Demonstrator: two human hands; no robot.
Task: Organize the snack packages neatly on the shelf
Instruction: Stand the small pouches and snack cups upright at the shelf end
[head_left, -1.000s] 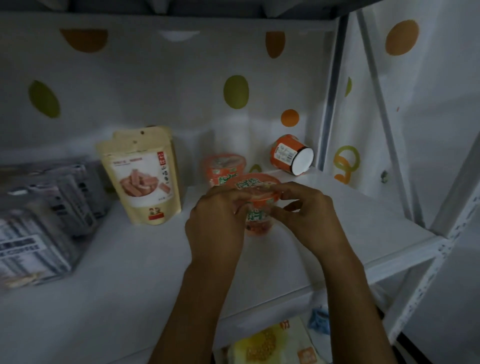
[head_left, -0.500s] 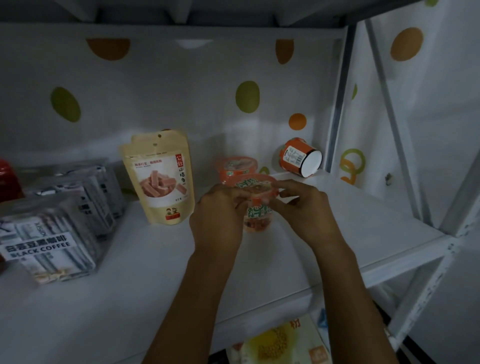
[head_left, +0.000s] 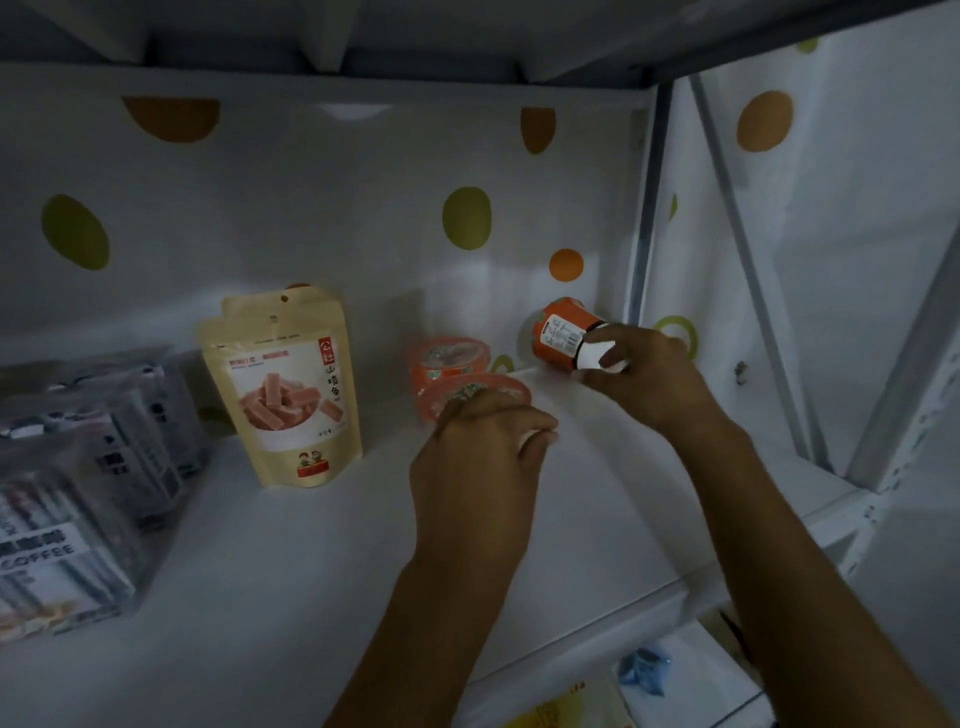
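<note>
Shelf (head_left: 260, 545), R hand (head_left: 644, 374) grips tipped orange cup (head_left: 558, 335), L hand (head_left: 478, 452) grips lidded cup (head_left: 447, 392)

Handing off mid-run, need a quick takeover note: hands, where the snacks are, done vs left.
Left hand grips the front cup, upright on the shelf, just ahead of the back cup.
Right hand grips the tipped cup by its white end; it lies on its side in the back right corner.
Yellow pouch stands left of the cups; coffee packs sit far left.
Done: two cups upright, one behind the other.
Left: stand the tipped cup up beside them, then probably straighten the row.
</note>
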